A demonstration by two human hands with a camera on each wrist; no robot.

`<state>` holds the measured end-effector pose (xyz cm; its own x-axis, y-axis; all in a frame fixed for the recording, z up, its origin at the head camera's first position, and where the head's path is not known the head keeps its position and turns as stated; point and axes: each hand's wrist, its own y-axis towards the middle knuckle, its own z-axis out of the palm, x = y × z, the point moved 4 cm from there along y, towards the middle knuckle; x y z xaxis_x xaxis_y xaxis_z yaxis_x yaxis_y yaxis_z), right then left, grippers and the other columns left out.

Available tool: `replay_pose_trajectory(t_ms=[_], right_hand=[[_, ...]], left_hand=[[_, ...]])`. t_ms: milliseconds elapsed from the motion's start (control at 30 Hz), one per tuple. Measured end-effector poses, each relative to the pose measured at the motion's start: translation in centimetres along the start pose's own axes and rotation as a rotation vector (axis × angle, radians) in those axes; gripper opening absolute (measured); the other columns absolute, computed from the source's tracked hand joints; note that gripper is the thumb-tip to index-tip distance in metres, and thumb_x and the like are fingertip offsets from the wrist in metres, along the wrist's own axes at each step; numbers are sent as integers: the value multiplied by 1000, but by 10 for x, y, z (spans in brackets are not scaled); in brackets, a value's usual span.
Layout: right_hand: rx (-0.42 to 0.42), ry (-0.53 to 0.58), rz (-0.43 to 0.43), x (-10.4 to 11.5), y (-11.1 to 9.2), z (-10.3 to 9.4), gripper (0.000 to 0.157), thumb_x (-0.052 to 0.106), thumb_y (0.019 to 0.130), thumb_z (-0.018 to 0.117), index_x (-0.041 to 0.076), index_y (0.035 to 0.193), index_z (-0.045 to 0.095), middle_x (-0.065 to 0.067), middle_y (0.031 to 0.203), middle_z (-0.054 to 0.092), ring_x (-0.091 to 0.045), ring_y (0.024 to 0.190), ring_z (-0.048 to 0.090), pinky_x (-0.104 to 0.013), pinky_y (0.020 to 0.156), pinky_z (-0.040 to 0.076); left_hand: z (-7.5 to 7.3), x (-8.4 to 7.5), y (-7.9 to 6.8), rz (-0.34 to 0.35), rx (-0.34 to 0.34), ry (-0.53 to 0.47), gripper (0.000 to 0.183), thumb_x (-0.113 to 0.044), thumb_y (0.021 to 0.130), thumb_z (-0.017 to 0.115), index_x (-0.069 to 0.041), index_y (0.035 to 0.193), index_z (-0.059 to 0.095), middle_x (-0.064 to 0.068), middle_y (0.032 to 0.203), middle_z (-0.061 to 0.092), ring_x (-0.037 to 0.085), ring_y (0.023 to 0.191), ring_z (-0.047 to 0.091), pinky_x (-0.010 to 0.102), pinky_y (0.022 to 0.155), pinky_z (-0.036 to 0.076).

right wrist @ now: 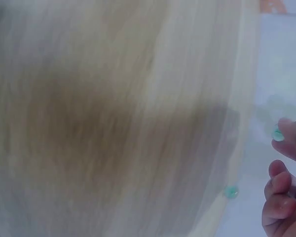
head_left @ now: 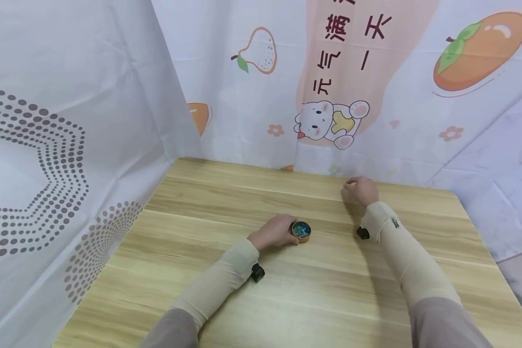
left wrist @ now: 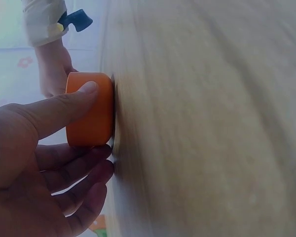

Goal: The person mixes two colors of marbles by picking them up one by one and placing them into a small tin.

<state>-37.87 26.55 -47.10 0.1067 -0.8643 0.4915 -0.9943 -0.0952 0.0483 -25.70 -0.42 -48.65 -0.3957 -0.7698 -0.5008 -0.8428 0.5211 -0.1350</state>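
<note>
My left hand (head_left: 276, 231) grips a round, shallow orange tin (left wrist: 91, 123) from its left side, thumb on the near wall and fingers round the other. The tin stands upright on the wooden table; shiny blue and green pieces (head_left: 301, 229) fill its open top in the head view. Farther back and to the right, my right hand (head_left: 363, 191) is raised near the table's far edge. Between its thumb and forefinger it pinches a small clear-green bead (right wrist: 277, 133), while the other fingers curl in. A second green bead (right wrist: 231, 191) lies on the table below that hand.
The wood-grain table (head_left: 191, 208) ends at the back against a white printed cloth (head_left: 252, 111). Another white cloth with a dot pattern (head_left: 143, 121) hangs along the left side. Small black wrist cameras (head_left: 257, 272) sit under both sleeves.
</note>
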Motion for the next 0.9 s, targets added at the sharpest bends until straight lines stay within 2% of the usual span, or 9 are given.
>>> replay_pose_trajectory(t_ms=[167,433,600,733,900], right_hand=[[-25,55,-22,10,-5,0,32,25,96,58,-1,108,71,-26,109,69,-39,94,65,-49,81,49],[-39,65,-71,20,-14,1,27,21,95,62,-1,106,72,-26,107,69,-38,93,64,-47,79,50],[-68,90,-97,26,-21,1,23,19,92,65,0,102,73,-23,98,72,-32,82,64,-38,70,48],[-59,106,-107,32,-29,0,22,19,92,65,1,102,73,-21,95,72,-26,74,61,-31,64,45],[-43,126,-121,38,-37,2,24,20,93,65,0,104,72,-21,95,71,-24,72,59,-30,63,44]], left_hand=[[0,0,0,-17,2,-3,53,-31,82,79,-11,127,61,2,116,67,15,107,61,29,94,49],[1,0,1,-25,5,-9,56,-31,81,79,-11,130,60,3,119,66,16,109,61,29,96,48],[2,0,2,-24,4,-9,56,-31,82,79,-10,130,60,4,119,66,17,109,61,30,95,48],[2,-1,1,-22,6,-10,56,-30,82,79,-10,130,60,4,118,67,17,108,61,30,95,49],[0,-1,1,-22,7,-11,55,-30,82,79,-9,129,60,4,117,67,17,107,62,30,94,49]])
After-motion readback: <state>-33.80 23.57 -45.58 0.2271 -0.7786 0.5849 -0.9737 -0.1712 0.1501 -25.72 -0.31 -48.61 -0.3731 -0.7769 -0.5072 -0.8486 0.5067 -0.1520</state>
